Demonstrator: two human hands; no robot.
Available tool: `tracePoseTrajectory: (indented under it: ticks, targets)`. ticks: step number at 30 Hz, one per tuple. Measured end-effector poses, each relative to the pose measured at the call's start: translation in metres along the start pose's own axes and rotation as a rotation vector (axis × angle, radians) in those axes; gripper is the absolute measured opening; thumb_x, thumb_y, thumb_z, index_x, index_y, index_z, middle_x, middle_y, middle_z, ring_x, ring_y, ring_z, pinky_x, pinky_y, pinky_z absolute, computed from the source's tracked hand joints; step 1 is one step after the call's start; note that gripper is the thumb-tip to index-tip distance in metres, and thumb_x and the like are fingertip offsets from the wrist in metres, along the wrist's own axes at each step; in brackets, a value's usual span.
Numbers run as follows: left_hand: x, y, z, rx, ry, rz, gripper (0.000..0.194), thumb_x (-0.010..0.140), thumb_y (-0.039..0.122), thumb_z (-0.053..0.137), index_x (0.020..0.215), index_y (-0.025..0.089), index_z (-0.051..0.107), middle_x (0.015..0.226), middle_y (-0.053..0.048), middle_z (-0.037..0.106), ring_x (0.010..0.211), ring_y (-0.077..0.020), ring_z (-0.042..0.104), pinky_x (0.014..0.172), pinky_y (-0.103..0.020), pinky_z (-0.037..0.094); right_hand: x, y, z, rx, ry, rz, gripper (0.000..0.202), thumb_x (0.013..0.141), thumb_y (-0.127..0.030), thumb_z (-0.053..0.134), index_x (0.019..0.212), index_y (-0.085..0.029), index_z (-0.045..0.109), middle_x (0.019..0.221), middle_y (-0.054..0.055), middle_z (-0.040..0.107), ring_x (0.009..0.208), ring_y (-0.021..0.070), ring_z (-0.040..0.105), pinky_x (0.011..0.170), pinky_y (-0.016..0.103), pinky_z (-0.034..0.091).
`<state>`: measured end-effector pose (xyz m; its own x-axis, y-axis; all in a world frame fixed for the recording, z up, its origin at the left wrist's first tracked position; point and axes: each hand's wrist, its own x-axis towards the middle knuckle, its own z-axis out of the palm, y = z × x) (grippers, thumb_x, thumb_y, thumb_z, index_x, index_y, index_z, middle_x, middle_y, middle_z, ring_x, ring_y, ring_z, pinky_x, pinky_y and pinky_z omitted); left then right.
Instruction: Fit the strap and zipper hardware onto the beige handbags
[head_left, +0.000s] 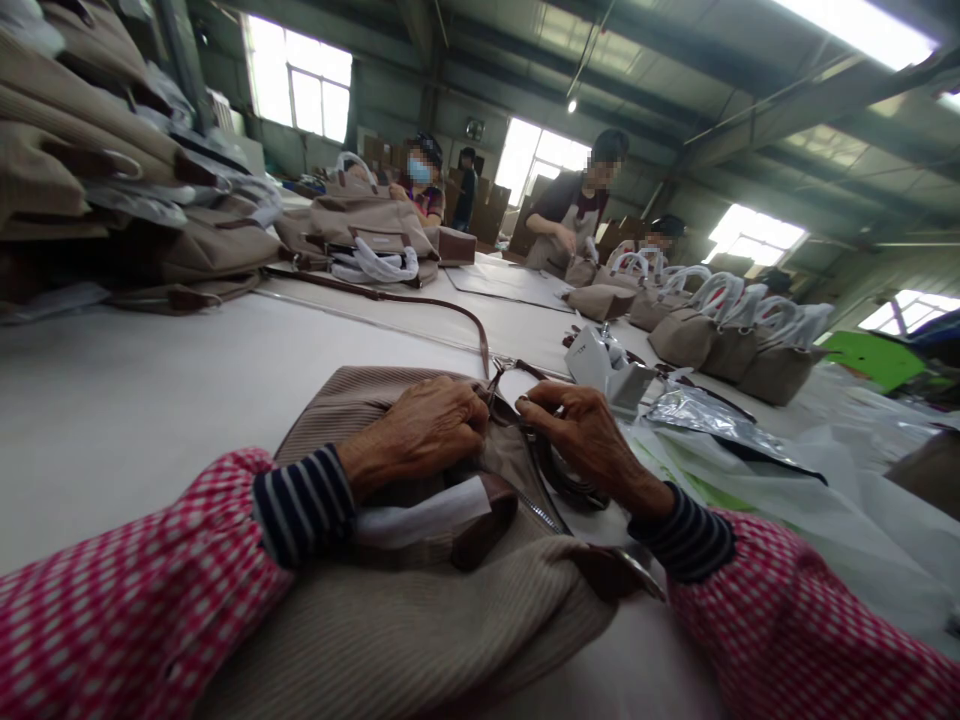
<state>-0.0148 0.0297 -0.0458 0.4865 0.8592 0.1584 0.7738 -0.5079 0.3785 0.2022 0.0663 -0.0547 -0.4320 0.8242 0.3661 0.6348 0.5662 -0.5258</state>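
A taupe ribbed handbag (420,620) lies on the table in front of me, with an open metal zipper (541,515) and a handle wrapped in white paper (424,512). My left hand (427,430) is closed at the bag's far edge, its fingertips tucked out of sight in the fabric. Just right of it, my right hand (581,435) has thumb and forefinger pinched together beside the bag's end; what they hold is too small to make out. Between the hands, a brown shoulder strap (469,318) meets a metal clasp (498,370) and runs off across the table.
Taupe bags (202,245) are piled at left, and another bag (367,225) sits ahead. A white tape dispenser (600,365) stands beyond my right hand, near clear plastic packaging (705,415). Finished-looking bags (690,335) line the right side. Several people (574,205) work across the table.
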Motion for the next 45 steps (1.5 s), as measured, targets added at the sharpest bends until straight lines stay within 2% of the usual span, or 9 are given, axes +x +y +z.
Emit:
tracePoseTrajectory:
  ticks: [4, 10, 14, 20, 25, 28, 34, 42, 45]
  targets:
    - [-0.002, 0.0, 0.006, 0.048, 0.017, 0.005, 0.019, 0.084, 0.015, 0.056, 0.068, 0.017, 0.066, 0.071, -0.004, 0.067, 0.07, -0.0178, 0.057, 0.067, -0.032, 0.035, -0.001, -0.001, 0.0, 0.005, -0.103, -0.005, 0.025, 0.096, -0.035, 0.062, 0.079, -0.018, 0.071, 0.074, 0.0, 0.066, 0.071, 0.0164, 0.056, 0.067, 0.03, 0.038]
    - [-0.006, 0.0, 0.015, 0.102, 0.034, 0.007, 0.023, 0.09, 0.02, 0.054, 0.07, 0.018, 0.065, 0.075, -0.006, 0.067, 0.073, -0.0203, 0.06, 0.069, -0.033, 0.038, -0.015, -0.005, -0.015, -0.099, -0.351, -0.207, 0.021, 0.101, -0.026, 0.056, 0.109, -0.02, 0.075, 0.103, 0.008, 0.071, 0.098, 0.0237, 0.058, 0.089, 0.038, 0.045]
    - [-0.006, 0.002, 0.016, 0.153, 0.046, 0.008, 0.024, 0.091, 0.02, 0.054, 0.071, 0.017, 0.066, 0.08, -0.008, 0.068, 0.077, -0.0218, 0.061, 0.068, -0.033, 0.038, -0.02, -0.006, -0.019, -0.281, -0.367, -0.242, 0.02, 0.102, -0.019, 0.054, 0.106, -0.021, 0.073, 0.106, 0.009, 0.068, 0.103, 0.0247, 0.054, 0.094, 0.04, 0.044]
    - [-0.006, 0.003, 0.016, 0.173, 0.049, 0.002, 0.022, 0.09, 0.018, 0.054, 0.073, 0.017, 0.067, 0.08, -0.008, 0.067, 0.076, -0.0215, 0.061, 0.065, -0.032, 0.036, -0.014, -0.002, -0.013, -0.317, -0.367, -0.237, 0.017, 0.096, -0.009, 0.056, 0.089, -0.02, 0.068, 0.092, 0.005, 0.067, 0.095, 0.022, 0.053, 0.084, 0.035, 0.042]
    - [-0.006, 0.0, 0.018, 0.161, 0.066, 0.019, 0.023, 0.093, 0.02, 0.053, 0.075, 0.018, 0.068, 0.082, -0.008, 0.069, 0.077, -0.0217, 0.062, 0.064, -0.033, 0.035, -0.012, -0.003, -0.018, -0.318, -0.359, -0.265, 0.014, 0.101, -0.013, 0.053, 0.098, -0.019, 0.065, 0.1, 0.007, 0.065, 0.098, 0.0231, 0.053, 0.089, 0.037, 0.043]
    - [-0.007, 0.0, 0.019, 0.18, 0.043, 0.036, 0.023, 0.095, 0.022, 0.052, 0.079, 0.018, 0.069, 0.084, -0.009, 0.069, 0.08, -0.0236, 0.063, 0.064, -0.034, 0.035, -0.011, -0.007, -0.021, -0.377, -0.415, -0.27, 0.014, 0.102, -0.016, 0.053, 0.104, -0.019, 0.066, 0.105, 0.008, 0.065, 0.101, 0.0242, 0.053, 0.093, 0.039, 0.043]
    - [-0.009, 0.001, 0.018, 0.214, -0.014, 0.071, 0.024, 0.098, 0.021, 0.05, 0.083, 0.018, 0.068, 0.084, -0.01, 0.067, 0.086, -0.025, 0.062, 0.066, -0.033, 0.036, -0.005, -0.012, -0.02, -0.468, -0.522, -0.284, 0.015, 0.101, -0.016, 0.054, 0.091, -0.017, 0.065, 0.101, 0.009, 0.064, 0.095, 0.0227, 0.054, 0.088, 0.037, 0.043]
    - [-0.01, 0.004, 0.017, 0.195, -0.021, 0.087, 0.025, 0.099, 0.021, 0.05, 0.085, 0.019, 0.07, 0.086, -0.009, 0.068, 0.086, -0.0242, 0.06, 0.066, -0.034, 0.036, -0.008, -0.019, -0.023, -0.463, -0.583, -0.202, 0.015, 0.099, -0.02, 0.057, 0.108, -0.018, 0.069, 0.107, 0.008, 0.063, 0.103, 0.0248, 0.053, 0.092, 0.037, 0.043]
    - [-0.011, 0.005, 0.016, 0.205, -0.019, 0.085, 0.024, 0.099, 0.02, 0.051, 0.084, 0.018, 0.069, 0.086, -0.008, 0.067, 0.086, -0.024, 0.06, 0.066, -0.034, 0.035, -0.011, -0.022, -0.02, -0.521, -0.578, -0.223, 0.01, 0.097, -0.019, 0.06, 0.102, -0.016, 0.068, 0.105, 0.01, 0.063, 0.102, 0.025, 0.053, 0.091, 0.037, 0.042]
